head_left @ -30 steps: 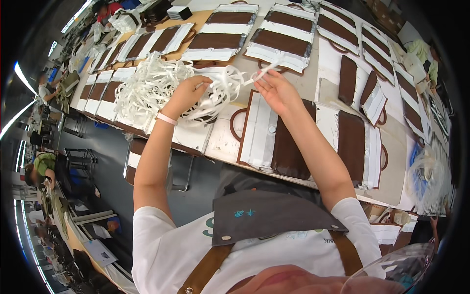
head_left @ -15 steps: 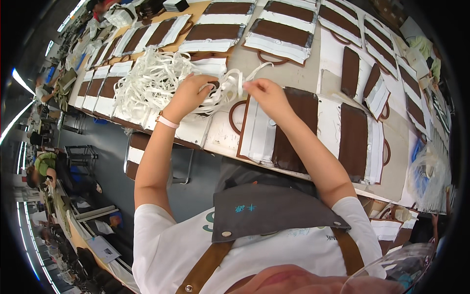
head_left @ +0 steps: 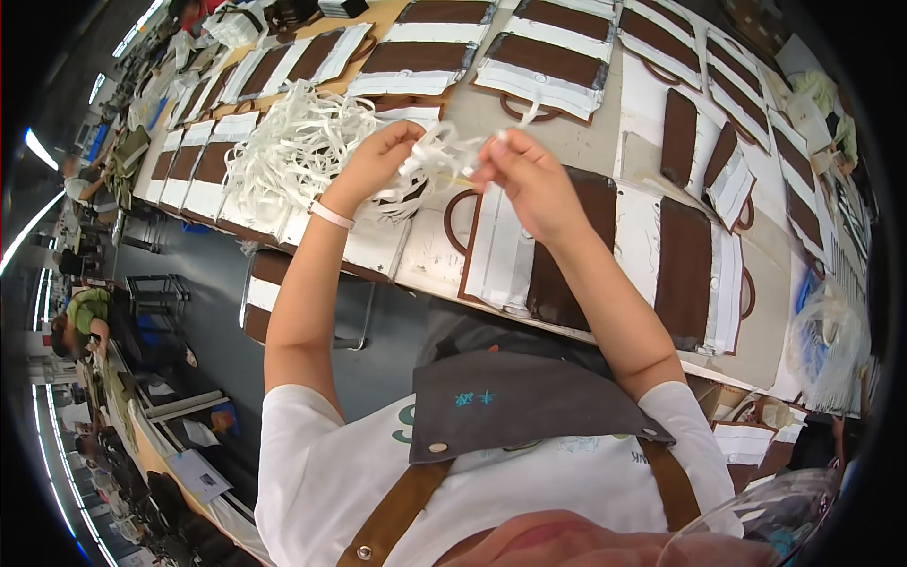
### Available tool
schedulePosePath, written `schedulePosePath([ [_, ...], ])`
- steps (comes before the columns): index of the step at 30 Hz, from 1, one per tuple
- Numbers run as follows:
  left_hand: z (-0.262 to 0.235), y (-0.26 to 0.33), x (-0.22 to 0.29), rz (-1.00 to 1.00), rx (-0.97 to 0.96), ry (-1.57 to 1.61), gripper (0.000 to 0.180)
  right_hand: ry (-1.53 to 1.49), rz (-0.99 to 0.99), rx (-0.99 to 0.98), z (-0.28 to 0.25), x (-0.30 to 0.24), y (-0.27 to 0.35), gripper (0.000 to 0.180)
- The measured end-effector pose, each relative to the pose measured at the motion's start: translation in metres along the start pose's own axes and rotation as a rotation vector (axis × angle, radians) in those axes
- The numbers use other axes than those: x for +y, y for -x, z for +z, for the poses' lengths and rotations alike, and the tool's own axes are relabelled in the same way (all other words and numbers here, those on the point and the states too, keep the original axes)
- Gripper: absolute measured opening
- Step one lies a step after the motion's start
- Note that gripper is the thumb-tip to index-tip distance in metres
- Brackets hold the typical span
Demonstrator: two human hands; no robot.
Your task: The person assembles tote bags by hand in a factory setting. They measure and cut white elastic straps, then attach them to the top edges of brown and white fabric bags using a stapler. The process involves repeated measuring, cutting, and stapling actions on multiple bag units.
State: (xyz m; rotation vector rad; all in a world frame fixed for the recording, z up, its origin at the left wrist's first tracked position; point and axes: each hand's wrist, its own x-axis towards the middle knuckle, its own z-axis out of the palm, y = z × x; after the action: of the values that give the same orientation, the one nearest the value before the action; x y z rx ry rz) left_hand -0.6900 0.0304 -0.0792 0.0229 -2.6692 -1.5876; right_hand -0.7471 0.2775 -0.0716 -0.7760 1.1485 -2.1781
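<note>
Above the near table edge, my left hand (head_left: 380, 159) is curled at the right side of a big tangled heap of white straps (head_left: 295, 151). It grips a looped bunch of white straps (head_left: 436, 156) that spans toward the other hand. My right hand (head_left: 531, 181) pinches part of that bunch between thumb and fingers, with one loose end sticking up past the fingertips. Right below it lies a brown and white bag panel (head_left: 571, 274) with a brown loop handle (head_left: 457, 221), which the hand does not appear to touch.
Many similar brown and white panels (head_left: 416, 57) lie in rows across the table (head_left: 614, 331). A narrow brown piece (head_left: 678, 137) rests at the right. Clear plastic wrap (head_left: 827, 331) hangs at the right edge. A stool (head_left: 265, 298) stands below left; people work farther left.
My right hand has risen slightly and turned, bringing the strap end up with it. The bunch between my hands has lifted and shifted; my left hand has moved only a little.
</note>
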Motion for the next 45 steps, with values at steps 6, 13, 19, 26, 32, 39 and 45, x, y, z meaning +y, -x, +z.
schedulePosePath([
  [6, -0.015, 0.010, -0.013, 0.047, 0.190, -0.299, 0.025, -0.243, -0.095, 0.142, -0.023, -0.066, 0.014, 0.021],
  [13, 0.000, 0.013, 0.024, 0.192, 0.228, -0.353, 0.039, -0.331, -0.152, 0.074, -0.044, -0.105, 0.052, 0.036],
  [19, 0.099, 0.028, 0.108, 0.197, -0.118, 0.461, 0.051, -0.376, 0.009, 0.125, -0.042, -0.082, 0.076, 0.038],
  [26, 0.170, 0.024, 0.097, -0.109, -0.304, 1.119, 0.019, -0.370, 0.170, 0.064, -0.063, -0.078, 0.117, 0.028],
  [32, 0.199, 0.028, 0.107, -0.214, -0.327, 1.388, 0.021, -0.387, 0.263, 0.136, -0.086, -0.077, 0.145, 0.022],
  [39, 0.232, 0.026, 0.105, -0.080, -0.407, 1.537, 0.013, -0.590, 0.312, 0.034, -0.098, -0.077, 0.161, 0.028],
  [45, 0.237, 0.015, 0.112, -0.234, -0.151, 1.633, 0.013, 0.211, -0.050, 0.619, -0.105, -0.063, 0.180, 0.025],
])
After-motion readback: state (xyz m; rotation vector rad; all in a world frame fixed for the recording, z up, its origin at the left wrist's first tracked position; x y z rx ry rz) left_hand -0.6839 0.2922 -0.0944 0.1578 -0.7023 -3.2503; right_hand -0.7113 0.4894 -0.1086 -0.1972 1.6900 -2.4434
